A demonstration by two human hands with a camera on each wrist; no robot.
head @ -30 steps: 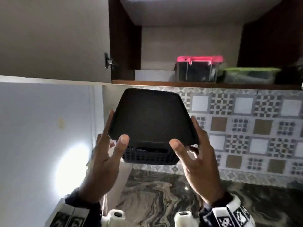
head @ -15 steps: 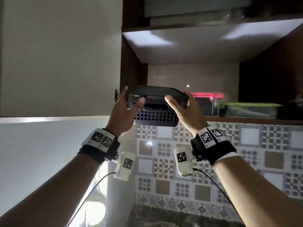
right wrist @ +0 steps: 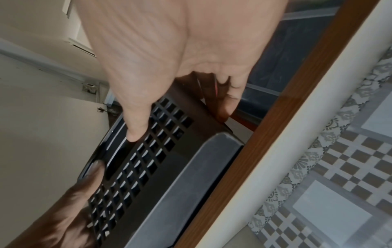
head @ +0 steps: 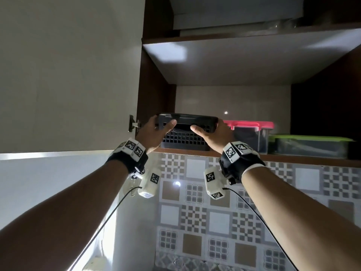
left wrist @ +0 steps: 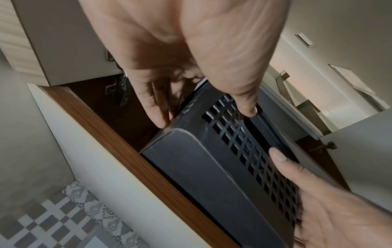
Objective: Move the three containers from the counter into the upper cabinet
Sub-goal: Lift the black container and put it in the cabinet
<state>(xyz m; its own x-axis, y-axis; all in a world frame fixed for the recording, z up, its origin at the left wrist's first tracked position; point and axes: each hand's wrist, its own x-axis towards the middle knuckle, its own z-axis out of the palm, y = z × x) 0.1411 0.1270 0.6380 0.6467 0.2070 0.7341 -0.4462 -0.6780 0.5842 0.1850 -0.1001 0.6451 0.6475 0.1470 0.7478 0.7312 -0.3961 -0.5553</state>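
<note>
I hold a black lattice-sided basket at the front left of the cabinet's lower shelf, its near end at the wooden edge. My left hand grips its left end, thumb on the front face. My right hand grips the right end the same way. In the left wrist view the left hand clasps the basket, whose underside shows in front of the shelf edge. The right wrist view shows the right hand on the basket. A pink-lidded container and a green-lidded container stand on the shelf to the right.
The open cabinet door hangs at the left, its hinge close to my left hand. An upper shelf spans overhead. Patterned tiles cover the wall below. The pink-lidded container sits just beside my right fingers.
Both hands have lifted the basket from below the shelf up to shelf height and moved it forward into the cabinet's left side. My view has tilted upward.
</note>
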